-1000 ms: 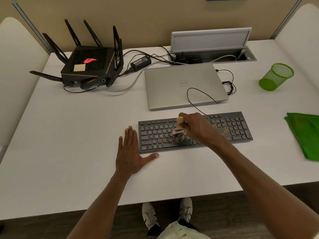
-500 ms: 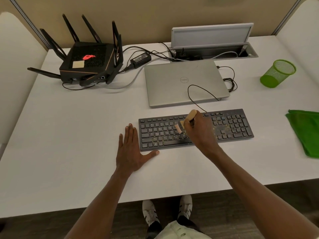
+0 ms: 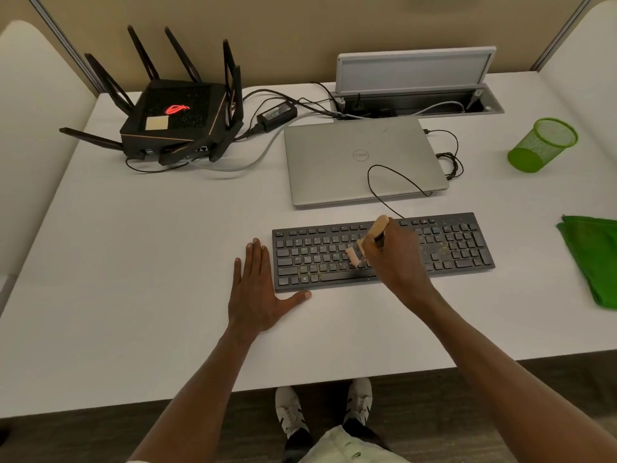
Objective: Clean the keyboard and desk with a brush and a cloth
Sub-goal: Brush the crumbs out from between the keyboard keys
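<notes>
Wooden-handled brush (image 3: 367, 240) gripped in right hand (image 3: 397, 259), bristles on black keyboard (image 3: 460, 245); left hand (image 3: 257, 292) flat on desk (image 3: 133, 262). Silver laptop (image 3: 334, 162) reads "Dell".

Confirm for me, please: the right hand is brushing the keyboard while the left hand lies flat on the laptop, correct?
Not quite. In the head view the left hand lies flat on the desk beside the keyboard, not on the laptop. The right hand does hold the brush.

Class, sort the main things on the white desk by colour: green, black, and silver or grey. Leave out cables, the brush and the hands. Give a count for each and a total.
Green: 2, mesh cup, cloth
Black: 3, router, power adapter, keyboard
Silver or grey: 2, laptop, cable box
Total: 7
</notes>
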The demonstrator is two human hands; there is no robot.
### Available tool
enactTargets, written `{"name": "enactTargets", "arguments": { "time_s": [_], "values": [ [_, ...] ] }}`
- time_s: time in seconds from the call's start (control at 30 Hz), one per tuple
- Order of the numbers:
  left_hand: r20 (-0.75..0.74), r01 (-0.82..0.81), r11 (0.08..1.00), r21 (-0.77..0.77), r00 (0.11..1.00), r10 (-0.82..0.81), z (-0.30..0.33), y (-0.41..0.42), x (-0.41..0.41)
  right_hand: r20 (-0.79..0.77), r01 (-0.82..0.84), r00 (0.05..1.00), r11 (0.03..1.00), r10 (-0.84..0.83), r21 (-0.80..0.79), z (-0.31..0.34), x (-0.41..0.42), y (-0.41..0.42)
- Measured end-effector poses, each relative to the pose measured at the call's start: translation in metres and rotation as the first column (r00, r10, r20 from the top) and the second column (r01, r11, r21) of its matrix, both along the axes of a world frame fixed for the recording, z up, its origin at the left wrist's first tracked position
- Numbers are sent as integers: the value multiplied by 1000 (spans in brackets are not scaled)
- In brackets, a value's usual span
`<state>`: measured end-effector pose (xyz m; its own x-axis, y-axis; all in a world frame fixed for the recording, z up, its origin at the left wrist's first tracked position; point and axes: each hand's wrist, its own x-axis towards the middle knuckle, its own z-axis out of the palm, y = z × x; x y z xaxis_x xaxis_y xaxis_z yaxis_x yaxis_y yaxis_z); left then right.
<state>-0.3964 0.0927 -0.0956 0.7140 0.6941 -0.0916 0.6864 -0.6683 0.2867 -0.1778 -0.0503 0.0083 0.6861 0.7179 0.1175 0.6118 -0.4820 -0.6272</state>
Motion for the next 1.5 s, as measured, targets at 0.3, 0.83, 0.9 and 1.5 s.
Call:
{"name": "enactTargets", "arguments": {
  "time_s": [0.3,0.83,0.9,1.5],
  "values": [
    [-1,-3,1000,-9,1000,3,0,0,1,-67,-17,998,998,20,56,-5,-17,12],
    [-4,-4,1000,-7,1000,3,0,0,1,68,-265,961,963,268,-52,5,-4,5],
    [2,-5,1000,-9,1000,5,0,0,1,120,-397,906,914,405,-87,9,-1,5],
    [8,-13,1000,-22,1000,13,3,0,1,154,-432,879,890,451,-142,13,30,-12]
  ]
}}
